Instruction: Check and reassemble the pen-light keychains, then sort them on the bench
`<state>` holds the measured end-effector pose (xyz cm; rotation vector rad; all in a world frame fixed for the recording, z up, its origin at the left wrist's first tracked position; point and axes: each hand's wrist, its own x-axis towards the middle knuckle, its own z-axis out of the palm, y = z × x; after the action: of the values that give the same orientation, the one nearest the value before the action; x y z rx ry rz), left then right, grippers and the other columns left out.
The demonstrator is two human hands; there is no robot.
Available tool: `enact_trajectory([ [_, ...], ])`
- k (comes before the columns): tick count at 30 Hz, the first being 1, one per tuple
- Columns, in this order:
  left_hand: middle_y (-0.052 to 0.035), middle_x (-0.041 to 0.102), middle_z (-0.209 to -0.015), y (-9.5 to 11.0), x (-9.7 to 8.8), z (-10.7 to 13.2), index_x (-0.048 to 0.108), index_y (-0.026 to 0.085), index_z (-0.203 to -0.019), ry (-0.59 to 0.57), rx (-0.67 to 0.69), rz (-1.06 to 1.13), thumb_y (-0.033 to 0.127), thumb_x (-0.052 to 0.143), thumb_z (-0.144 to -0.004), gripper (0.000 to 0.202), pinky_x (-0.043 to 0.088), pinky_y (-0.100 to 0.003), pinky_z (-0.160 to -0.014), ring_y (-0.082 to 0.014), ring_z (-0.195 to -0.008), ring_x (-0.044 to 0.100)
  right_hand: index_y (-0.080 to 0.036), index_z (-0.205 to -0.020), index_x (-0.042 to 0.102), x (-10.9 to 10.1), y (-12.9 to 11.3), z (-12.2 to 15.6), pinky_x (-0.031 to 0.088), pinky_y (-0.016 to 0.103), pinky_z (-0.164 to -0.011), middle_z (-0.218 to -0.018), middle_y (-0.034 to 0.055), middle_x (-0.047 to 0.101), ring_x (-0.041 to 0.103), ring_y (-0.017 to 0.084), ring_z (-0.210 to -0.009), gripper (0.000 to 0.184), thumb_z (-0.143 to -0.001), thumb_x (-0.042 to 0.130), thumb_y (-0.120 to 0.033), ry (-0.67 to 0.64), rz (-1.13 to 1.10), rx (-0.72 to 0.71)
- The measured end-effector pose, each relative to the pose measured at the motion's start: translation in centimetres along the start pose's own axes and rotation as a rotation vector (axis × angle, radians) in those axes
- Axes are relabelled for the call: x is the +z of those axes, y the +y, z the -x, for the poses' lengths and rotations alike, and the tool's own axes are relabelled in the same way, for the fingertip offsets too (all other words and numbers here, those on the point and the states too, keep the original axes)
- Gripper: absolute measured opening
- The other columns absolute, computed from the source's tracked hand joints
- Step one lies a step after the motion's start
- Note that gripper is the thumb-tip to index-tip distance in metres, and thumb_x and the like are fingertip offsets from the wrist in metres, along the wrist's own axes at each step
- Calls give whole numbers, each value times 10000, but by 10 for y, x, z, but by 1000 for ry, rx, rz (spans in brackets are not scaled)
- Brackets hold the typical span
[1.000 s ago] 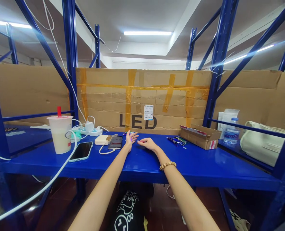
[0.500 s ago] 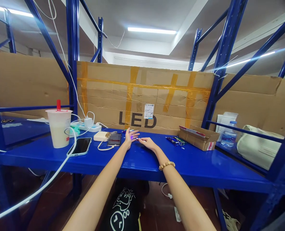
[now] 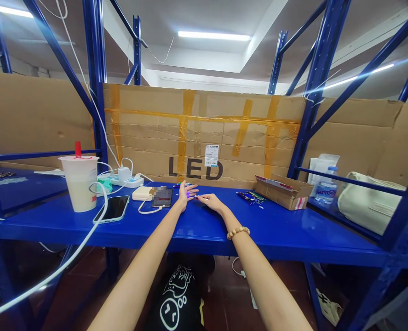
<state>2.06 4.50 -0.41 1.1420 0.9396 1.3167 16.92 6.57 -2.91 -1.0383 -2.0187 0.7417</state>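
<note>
My left hand [image 3: 186,195] is held palm up over the blue table [image 3: 204,230], fingers spread, with a violet glow on its palm and fingers. Facing it, my right hand [image 3: 210,201] has its fingers pinched on a tiny item near the left fingertips; the item is too small to make out. Behind my left hand lie a few small colourful pieces [image 3: 177,185], partly hidden. To the right of my right hand is a loose pile of thin, shiny, coloured sticks [image 3: 251,198].
An open cardboard box [image 3: 283,193] sits beyond the pile. Leftward are a dark-screened phone [image 3: 162,197], a cream power bank [image 3: 142,193], another phone [image 3: 112,209], a lidded cup [image 3: 81,184] and a power strip [image 3: 131,181]. A white cable [image 3: 66,264] crosses the left foreground.
The whole view has shifted slightly, with things sitting a little higher and further left. Both hands keep nearly the same pose, and the violet glow stays on my left hand.
</note>
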Motion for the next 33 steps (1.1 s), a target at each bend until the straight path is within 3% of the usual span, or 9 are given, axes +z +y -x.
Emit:
enact_trajectory([
  [19,-107,688,-845,1,-1,-2,640,135,-914,-23,-41,70,508,135,-837,632,407,-273,-689,-223,-848,601,-104,-905,726,0,-3,1,263,231,-512,-522,-23,497,316,86,-537,584,-689,533,-612,-10,9,27],
  [33,-124,690,-918,0,0,0,637,137,-932,-25,-38,62,520,141,-829,635,434,-309,-742,-268,-986,575,-72,-840,719,0,-15,9,218,237,-496,-499,-52,392,245,72,-529,677,-547,589,-668,-21,-20,80],
])
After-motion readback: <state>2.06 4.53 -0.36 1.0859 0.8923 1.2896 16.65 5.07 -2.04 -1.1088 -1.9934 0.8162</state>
